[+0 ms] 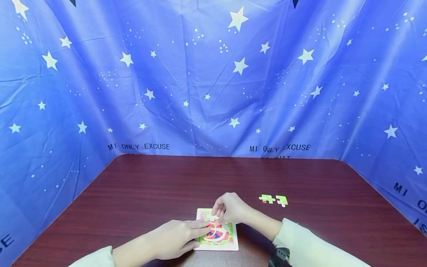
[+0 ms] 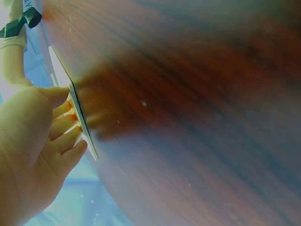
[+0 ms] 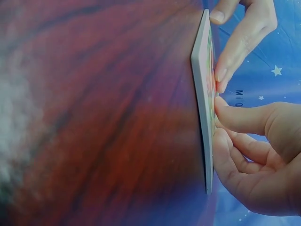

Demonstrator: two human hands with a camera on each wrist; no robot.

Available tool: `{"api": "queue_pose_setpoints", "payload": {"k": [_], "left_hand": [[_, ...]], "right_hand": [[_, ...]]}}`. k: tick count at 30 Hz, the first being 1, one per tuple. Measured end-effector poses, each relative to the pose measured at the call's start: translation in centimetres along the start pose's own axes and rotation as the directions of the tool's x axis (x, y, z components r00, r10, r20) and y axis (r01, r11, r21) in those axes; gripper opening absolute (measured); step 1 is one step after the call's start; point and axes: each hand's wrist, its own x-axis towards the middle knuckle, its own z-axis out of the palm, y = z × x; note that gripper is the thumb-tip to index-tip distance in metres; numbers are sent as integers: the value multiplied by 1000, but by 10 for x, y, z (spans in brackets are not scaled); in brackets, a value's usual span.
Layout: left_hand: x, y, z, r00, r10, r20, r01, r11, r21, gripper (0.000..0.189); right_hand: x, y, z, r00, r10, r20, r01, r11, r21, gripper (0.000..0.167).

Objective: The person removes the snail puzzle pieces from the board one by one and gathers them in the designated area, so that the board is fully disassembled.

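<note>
A small square jigsaw puzzle board, white-bordered with a red, green and blue picture, lies near the table's front edge. My left hand rests on its left part with extended fingers, the thumb at the edge nearest me. Over the upper right of the picture, my right hand bends its fingers down and pinches a puzzle piece, mostly hidden by the fingertips. In the right wrist view, the thumb and fingers of the right hand meet right at the face of the board, beside the left fingertips.
Two loose green puzzle pieces, one with a red corner and one farther right, lie beyond the right forearm. The dark red wooden table is bordered by a blue star-printed curtain at back and sides.
</note>
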Motion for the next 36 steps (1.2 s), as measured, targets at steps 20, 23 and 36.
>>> {"api": "queue_pose_setpoints", "payload": {"k": [20, 23, 36], "left_hand": [[-10, 1, 4, 1000, 4, -27, -7, 995, -101, 40], [-11, 1, 6, 999, 8, -32, -11, 993, -115, 40], [-12, 2, 4, 1000, -5, -12, 3, 986, -164, 41]], "right_hand": [[1, -4, -1, 1000, 29, -1, -29, 999, -16, 18], [0, -6, 0, 999, 35, -7, -35, 999, -31, 19], [-4, -15, 1, 995, 105, -2, -104, 994, 9, 15]]}}
